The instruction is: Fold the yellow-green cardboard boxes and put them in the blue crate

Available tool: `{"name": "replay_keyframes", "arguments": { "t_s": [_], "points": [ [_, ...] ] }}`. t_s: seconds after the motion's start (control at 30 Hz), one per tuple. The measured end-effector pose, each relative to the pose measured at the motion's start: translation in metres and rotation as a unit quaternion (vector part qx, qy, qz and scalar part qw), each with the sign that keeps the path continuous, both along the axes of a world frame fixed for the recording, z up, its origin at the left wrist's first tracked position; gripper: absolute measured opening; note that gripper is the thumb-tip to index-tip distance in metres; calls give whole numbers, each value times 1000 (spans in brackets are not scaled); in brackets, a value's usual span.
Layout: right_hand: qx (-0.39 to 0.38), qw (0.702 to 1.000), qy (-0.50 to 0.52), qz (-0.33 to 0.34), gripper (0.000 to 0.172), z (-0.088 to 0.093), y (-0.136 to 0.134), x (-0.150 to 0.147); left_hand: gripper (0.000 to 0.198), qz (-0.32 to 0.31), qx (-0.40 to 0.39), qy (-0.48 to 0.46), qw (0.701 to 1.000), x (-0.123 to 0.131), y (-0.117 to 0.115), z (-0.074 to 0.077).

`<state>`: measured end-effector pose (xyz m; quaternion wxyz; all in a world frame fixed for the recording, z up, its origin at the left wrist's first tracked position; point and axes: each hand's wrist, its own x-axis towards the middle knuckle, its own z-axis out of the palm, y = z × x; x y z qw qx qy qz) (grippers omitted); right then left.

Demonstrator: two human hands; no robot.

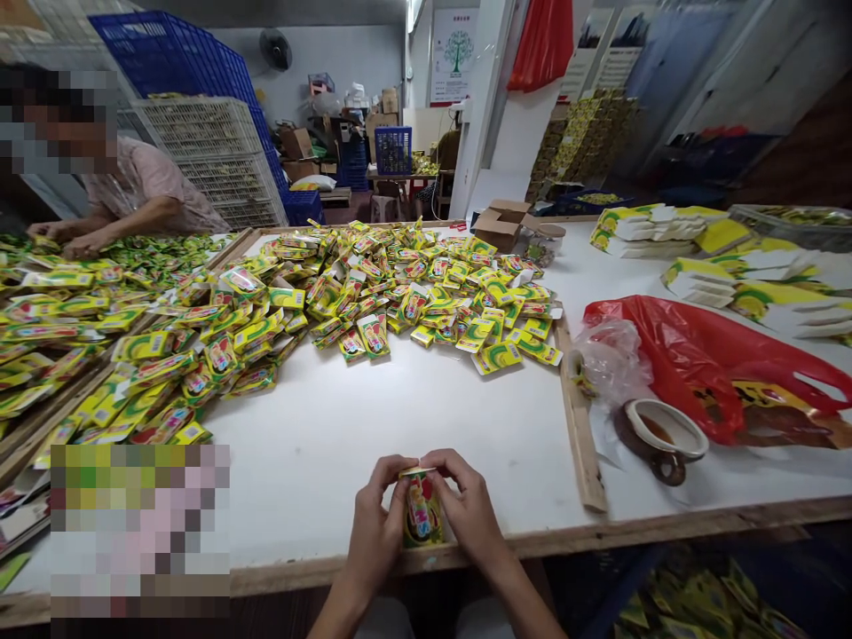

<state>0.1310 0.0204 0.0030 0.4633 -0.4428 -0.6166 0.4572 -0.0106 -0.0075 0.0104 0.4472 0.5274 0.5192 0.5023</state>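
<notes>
A small yellow-green printed carton [422,513] stands at the table's front edge, its colourful lettering turned sideways. My left hand [378,515] grips its left side, thumb on the front near the top. On the right side my right hand [467,510] pinches the same carton, with thumb and fingertips at the upper edge. Both sets of fingertips meet at the carton's top flap; what lies behind it is hidden. Beyond my hands a big heap of similar cartons [413,302] spreads across the white table [399,408].
A wooden strip [580,426] bounds the right side. Past it are a brown mug [662,435], a red plastic bag [672,346] and stacked flat cartons [666,231]. At far left a person [133,195] handles small packets. An open cardboard box [500,224] stands behind the heap.
</notes>
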Motion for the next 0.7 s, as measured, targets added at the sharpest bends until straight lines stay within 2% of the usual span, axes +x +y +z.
{"name": "replay_keyframes", "arguments": {
  "t_s": [0.13,0.4,0.7],
  "points": [
    [17,1000,-15,2,8,5,-2,1,15,6,-1,31,999,2,1,9],
    [-11,997,-68,-33,8,8,2,-5,17,42,-43,26,998,7,7,10],
    [-56,997,-48,-23,13,17,6,-7,18,45,-47,50,997,6,16,13]
  ]
}}
